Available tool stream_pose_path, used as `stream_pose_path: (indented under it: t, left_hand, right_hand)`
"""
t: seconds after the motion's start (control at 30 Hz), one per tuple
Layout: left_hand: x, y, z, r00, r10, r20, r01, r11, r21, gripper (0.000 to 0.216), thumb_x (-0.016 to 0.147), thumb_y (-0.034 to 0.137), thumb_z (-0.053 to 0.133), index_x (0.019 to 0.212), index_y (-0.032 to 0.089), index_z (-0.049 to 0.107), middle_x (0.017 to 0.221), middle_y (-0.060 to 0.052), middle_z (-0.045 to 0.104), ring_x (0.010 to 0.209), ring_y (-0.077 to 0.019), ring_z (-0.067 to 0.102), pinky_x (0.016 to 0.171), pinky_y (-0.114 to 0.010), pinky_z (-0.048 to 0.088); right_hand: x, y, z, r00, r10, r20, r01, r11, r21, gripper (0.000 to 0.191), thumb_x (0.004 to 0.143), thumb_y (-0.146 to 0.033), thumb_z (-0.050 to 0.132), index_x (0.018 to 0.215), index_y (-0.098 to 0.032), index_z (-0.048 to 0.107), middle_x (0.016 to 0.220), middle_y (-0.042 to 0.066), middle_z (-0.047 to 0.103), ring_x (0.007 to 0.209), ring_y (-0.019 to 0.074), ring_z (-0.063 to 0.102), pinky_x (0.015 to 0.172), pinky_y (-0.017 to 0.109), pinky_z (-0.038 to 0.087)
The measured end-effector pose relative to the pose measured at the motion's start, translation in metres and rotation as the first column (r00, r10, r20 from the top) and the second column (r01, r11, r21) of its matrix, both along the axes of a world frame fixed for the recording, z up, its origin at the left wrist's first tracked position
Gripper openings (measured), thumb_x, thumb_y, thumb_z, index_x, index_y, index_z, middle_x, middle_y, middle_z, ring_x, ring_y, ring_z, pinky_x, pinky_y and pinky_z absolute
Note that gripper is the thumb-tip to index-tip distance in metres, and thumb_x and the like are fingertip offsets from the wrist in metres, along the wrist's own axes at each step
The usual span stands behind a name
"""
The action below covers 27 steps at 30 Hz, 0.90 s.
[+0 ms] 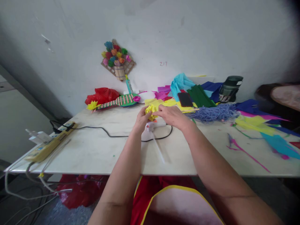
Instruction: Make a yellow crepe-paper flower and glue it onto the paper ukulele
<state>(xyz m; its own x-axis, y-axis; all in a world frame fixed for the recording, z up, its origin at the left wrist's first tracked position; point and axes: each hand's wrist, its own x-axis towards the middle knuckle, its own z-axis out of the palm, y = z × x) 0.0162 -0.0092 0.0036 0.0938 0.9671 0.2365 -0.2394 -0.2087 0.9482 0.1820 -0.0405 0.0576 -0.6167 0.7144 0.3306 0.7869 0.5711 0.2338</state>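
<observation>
Both my hands meet over the middle of the white table (98,150), closed around a small crumpled yellow paper piece (151,110). My left hand (141,120) pinches it from the left. My right hand (172,116) grips it from the right, fingers curled over its top. Just below the hands lies a white glue gun (153,126), its black cord (110,134) running left to a yellow power strip (48,144).
Coloured paper sheets (199,95), a dark phone (185,99), purple-blue string (213,113) and a dark bottle (229,88) crowd the back right. A red bag (103,94) and a stick craft (117,101) lie back left. Paper scraps (269,131) cover the right side.
</observation>
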Motion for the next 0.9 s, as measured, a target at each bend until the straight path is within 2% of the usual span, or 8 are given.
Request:
stream_pose_path:
  t: [0.23,0.53,0.77,0.9]
  left_hand:
    - [-0.0014,-0.0024,0.0023,1.0,-0.003,-0.009,0.003,1.0,-0.027,0.053,0.068,0.032,0.069,0.116,0.019,0.051,0.096,-0.006,0.061,0.078,-0.0161,0.061,0.058,-0.028,0.056]
    - [-0.0009,-0.0026,0.0032,0.995,-0.024,0.1,0.029,0.999,-0.045,0.045,0.066,0.027,0.068,0.109,0.018,0.055,0.097,-0.006,0.061,0.079,-0.0162,0.06,0.063,-0.033,0.057]
    - [-0.0007,-0.0015,0.0007,0.993,-0.057,0.101,0.06,0.998,-0.03,0.047,0.065,0.026,0.07,0.109,0.018,0.054,0.097,-0.005,0.061,0.078,-0.0152,0.061,0.066,-0.034,0.056]
    - [-0.0009,0.0006,-0.0015,0.994,-0.048,0.096,0.05,0.999,-0.019,0.05,0.065,0.029,0.071,0.11,0.018,0.052,0.097,-0.005,0.062,0.079,-0.0158,0.061,0.066,-0.034,0.056]
  right_hand:
    - [-0.0036,-0.0018,-0.0002,0.999,0.018,-0.031,-0.018,1.0,0.014,0.045,0.087,-0.011,0.035,0.119,-0.031,0.06,0.103,0.006,0.061,0.077,0.017,0.053,0.058,0.028,0.023]
    - [-0.0058,-0.003,0.0011,0.999,0.034,-0.016,-0.034,0.999,0.026,0.044,0.086,-0.008,0.037,0.119,-0.028,0.058,0.102,0.005,0.063,0.074,0.0147,0.053,0.056,0.029,0.021]
    - [-0.0083,-0.0045,0.0025,0.999,0.042,-0.016,-0.042,0.999,0.007,0.036,0.088,-0.011,0.038,0.109,-0.024,0.063,0.098,0.005,0.064,0.076,0.0148,0.055,0.055,0.03,0.02]
    - [-0.008,-0.0028,0.0001,0.999,0.04,-0.029,-0.039,0.999,0.026,0.037,0.089,-0.013,0.038,0.115,-0.026,0.061,0.099,0.005,0.064,0.077,0.0155,0.055,0.055,0.028,0.022]
